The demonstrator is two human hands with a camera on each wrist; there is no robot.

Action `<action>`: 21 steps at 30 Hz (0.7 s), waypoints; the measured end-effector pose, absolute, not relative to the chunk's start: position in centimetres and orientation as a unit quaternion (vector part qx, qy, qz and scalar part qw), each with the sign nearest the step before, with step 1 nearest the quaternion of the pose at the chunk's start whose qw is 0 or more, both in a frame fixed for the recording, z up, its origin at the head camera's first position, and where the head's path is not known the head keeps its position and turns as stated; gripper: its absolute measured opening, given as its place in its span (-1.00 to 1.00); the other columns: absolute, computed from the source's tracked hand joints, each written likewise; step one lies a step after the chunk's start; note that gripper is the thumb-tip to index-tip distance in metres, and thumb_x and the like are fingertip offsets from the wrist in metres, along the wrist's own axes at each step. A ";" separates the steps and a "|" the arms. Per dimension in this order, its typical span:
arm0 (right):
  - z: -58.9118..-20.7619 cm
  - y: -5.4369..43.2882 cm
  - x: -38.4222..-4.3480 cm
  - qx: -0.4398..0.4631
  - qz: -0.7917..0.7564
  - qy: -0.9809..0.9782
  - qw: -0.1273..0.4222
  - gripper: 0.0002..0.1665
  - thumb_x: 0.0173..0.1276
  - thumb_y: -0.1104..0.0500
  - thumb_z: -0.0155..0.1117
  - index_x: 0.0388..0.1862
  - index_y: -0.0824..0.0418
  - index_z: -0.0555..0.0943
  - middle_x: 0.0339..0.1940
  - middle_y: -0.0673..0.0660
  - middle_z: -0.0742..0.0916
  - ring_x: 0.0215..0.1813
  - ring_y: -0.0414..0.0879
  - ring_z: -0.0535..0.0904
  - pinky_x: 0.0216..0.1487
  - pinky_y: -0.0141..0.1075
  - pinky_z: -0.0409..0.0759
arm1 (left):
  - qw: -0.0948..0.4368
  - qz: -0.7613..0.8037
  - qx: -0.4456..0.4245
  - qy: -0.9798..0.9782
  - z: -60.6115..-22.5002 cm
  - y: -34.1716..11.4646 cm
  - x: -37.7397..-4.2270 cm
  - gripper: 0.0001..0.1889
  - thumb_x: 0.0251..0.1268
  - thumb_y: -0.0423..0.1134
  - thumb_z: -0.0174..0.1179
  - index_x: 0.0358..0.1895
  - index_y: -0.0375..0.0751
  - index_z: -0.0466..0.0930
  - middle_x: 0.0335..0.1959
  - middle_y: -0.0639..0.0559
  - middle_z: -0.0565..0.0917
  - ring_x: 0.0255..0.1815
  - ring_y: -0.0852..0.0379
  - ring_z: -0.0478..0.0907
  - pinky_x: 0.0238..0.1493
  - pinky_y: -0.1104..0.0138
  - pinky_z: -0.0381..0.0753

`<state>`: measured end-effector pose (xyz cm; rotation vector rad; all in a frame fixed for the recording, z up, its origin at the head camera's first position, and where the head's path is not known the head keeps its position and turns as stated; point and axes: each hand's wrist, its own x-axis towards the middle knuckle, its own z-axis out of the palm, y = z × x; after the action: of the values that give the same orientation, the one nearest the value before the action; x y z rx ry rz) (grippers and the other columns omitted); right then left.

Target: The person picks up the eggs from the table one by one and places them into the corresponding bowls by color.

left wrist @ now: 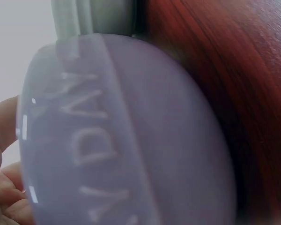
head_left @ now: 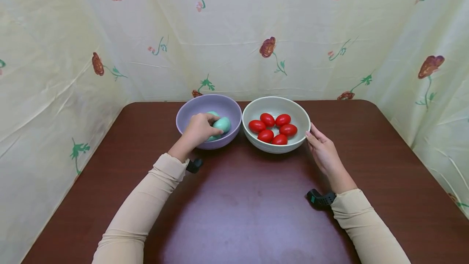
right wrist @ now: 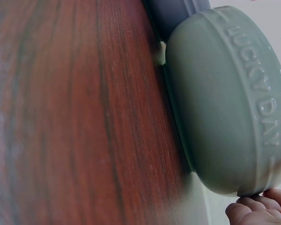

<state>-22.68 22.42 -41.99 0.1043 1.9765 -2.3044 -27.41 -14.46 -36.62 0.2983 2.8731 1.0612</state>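
Note:
A purple bowl (head_left: 188, 114) and a pale green bowl (head_left: 253, 109) stand side by side, rims meeting, near the table's far edge. Inside the purple one, my left hand (head_left: 199, 127) pinches a mint-green egg (head_left: 222, 124) between thumb and fingers. More mint-green eggs lie under that hand, partly hidden by it. Several red eggs (head_left: 288, 130) rest in the pale green bowl. My right hand (head_left: 324, 152) holds this bowl at its right side, thumb at the rim and fingers along the outer wall. Raised lettering (right wrist: 255, 79) runs around its outside in the right wrist view.
Both bowls stand on a dark reddish-brown wooden table (head_left: 249, 199). A flower-printed cloth (head_left: 227, 52) hangs behind the table and along its sides. Black straps (head_left: 320, 199) sit at both wrists, just below the beige sleeves.

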 end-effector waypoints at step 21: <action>-42.3 22.5 -22.8 0.020 -0.768 0.639 0.046 -0.21 0.60 0.15 -0.03 0.62 0.23 -0.14 0.68 0.10 -0.07 0.66 -0.10 -0.11 0.59 -0.28 -0.06 | 0.025 0.289 0.136 0.947 -37.8 -14.5 -28.0 -0.50 0.08 -0.22 0.44 0.14 -0.28 0.67 0.03 -0.17 0.75 0.08 -0.08 0.63 0.14 0.13 0.58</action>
<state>-22.76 22.50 -42.35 0.0606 1.9504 -2.3441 -28.04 -14.49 -37.84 0.4217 2.9291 0.8945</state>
